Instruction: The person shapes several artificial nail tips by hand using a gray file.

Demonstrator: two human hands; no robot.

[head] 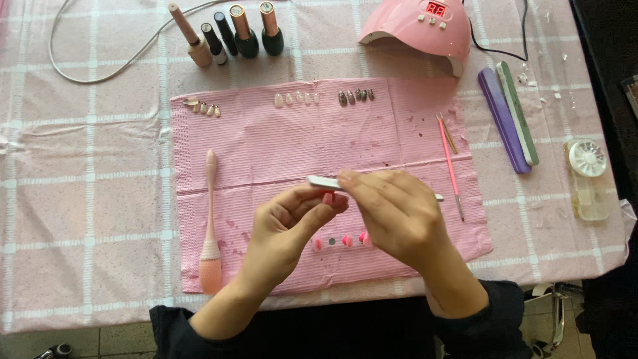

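My left hand [282, 229] pinches a small pink artificial nail [327, 198] between thumb and fingertips over a pink paper mat [266, 146]. My right hand [395, 213] holds a thin white nail file [322, 181] across that nail; its far end pokes out past my knuckles. Under my hands, a few pink nails [347, 240] lie in a row on the mat.
Rows of artificial nails [296, 99] lie along the mat's far edge. A pink dust brush [211, 226] lies at the left and thin nail brushes [452, 166] at the right. Polish bottles [232, 33], a pink nail lamp [419, 26], two long files [512, 119] and a clear gem wheel [587, 159] sit around it.
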